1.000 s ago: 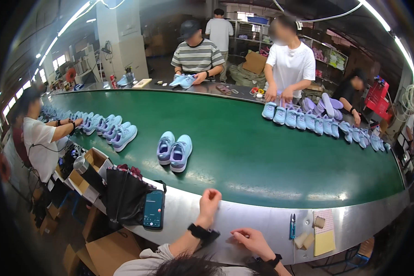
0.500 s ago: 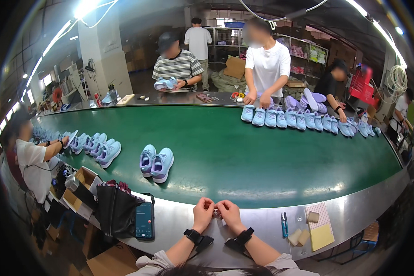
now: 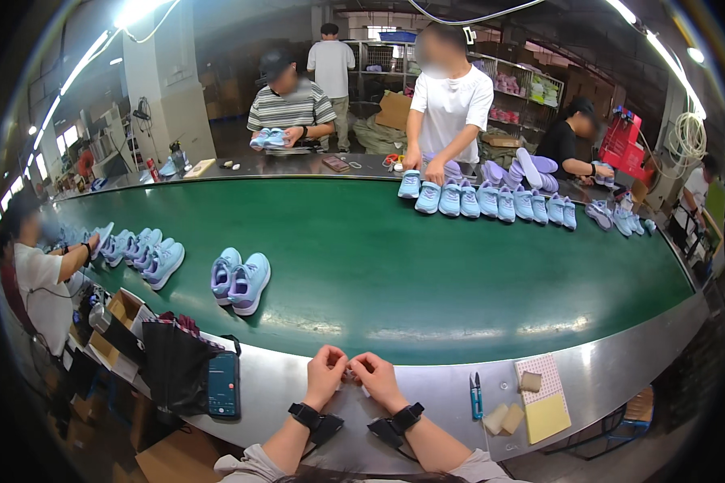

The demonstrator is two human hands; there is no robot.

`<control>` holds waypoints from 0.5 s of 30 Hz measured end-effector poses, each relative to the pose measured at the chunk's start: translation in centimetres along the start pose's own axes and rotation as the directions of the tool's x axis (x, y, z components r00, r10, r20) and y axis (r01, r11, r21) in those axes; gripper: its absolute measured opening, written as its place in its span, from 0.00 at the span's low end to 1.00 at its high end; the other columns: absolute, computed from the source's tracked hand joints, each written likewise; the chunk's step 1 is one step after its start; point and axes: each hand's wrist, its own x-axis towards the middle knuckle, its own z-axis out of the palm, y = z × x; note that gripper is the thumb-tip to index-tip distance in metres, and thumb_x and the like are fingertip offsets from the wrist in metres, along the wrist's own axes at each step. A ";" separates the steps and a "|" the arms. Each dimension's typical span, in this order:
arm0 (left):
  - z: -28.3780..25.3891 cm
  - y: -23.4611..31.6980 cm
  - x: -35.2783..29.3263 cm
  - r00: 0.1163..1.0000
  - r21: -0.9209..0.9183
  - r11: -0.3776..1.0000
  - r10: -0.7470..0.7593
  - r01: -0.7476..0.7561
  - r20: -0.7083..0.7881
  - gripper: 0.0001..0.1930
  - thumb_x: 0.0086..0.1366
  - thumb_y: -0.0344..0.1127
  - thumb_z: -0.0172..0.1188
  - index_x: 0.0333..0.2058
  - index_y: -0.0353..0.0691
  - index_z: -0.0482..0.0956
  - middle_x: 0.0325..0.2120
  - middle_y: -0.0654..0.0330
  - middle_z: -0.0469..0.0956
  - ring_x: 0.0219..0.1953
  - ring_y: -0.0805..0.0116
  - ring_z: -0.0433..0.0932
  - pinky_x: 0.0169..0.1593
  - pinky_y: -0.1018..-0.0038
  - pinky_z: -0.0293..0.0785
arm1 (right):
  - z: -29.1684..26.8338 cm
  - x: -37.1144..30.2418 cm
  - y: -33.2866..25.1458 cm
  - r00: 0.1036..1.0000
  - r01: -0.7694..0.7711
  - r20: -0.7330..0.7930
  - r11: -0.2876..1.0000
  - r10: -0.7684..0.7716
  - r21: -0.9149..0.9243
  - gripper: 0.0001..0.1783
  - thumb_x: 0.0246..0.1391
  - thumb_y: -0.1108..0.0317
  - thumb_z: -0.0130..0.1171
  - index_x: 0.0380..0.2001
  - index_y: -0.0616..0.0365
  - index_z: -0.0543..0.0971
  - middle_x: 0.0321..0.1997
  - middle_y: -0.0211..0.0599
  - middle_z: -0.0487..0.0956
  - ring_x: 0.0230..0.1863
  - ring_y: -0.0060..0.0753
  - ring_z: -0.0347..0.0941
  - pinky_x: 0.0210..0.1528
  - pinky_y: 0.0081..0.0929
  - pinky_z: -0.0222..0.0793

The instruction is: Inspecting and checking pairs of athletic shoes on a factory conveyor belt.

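My left hand (image 3: 326, 377) and my right hand (image 3: 376, 377) are close together over the near metal edge of the table. Thumb and fingers are pinched on each, the fingertips almost meeting. Something small and pale shows by the fingers, too small to name. Beyond the hands, to the left, a pair of light blue sneakers (image 3: 250, 284) with lilac linings stands on the green surface (image 3: 362, 266). To the right of my right hand lie blue-handled thread snips (image 3: 476, 398).
Beside the snips are foam-like blocks (image 3: 495, 419) and a yellow notepad (image 3: 549, 420). A phone (image 3: 223, 386) and black bag (image 3: 173, 362) sit at left. Sneaker rows (image 3: 467, 200) line the far right and left (image 3: 161, 264); several co-workers stand around.
The whole view has shifted, so things sit farther left. My hands keep their pinch. At far right, a co-worker's hand has lifted a shoe from the row, leaving a gap.
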 end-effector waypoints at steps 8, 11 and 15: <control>0.5 1.1 0.2 0.999 0.032 0.999 0.034 -0.034 0.002 0.04 0.62 0.28 0.58 0.32 0.35 0.73 0.21 0.62 0.77 0.22 0.78 0.76 0.25 0.79 0.73 | -0.4 0.3 0.1 0.999 -0.020 0.034 0.997 0.018 0.072 0.11 0.59 0.64 0.56 0.34 0.62 0.78 0.29 0.28 0.79 0.27 0.16 0.71 0.29 0.17 0.68; 0.6 1.3 0.2 1.000 0.051 0.999 0.006 -0.007 0.005 0.04 0.62 0.28 0.58 0.32 0.35 0.73 0.21 0.62 0.77 0.22 0.78 0.76 0.25 0.80 0.72 | -0.5 0.5 0.4 0.999 -0.034 0.033 0.997 0.032 0.074 0.10 0.59 0.64 0.56 0.34 0.62 0.78 0.30 0.28 0.79 0.27 0.16 0.71 0.30 0.18 0.68; 0.9 1.0 0.0 1.000 0.036 0.999 0.024 -0.024 -0.006 0.04 0.62 0.29 0.58 0.32 0.35 0.74 0.21 0.63 0.77 0.22 0.79 0.76 0.25 0.80 0.72 | -0.8 0.8 1.0 1.000 -0.015 0.024 0.999 0.014 0.028 0.10 0.60 0.64 0.56 0.33 0.62 0.78 0.29 0.28 0.79 0.27 0.15 0.71 0.29 0.17 0.68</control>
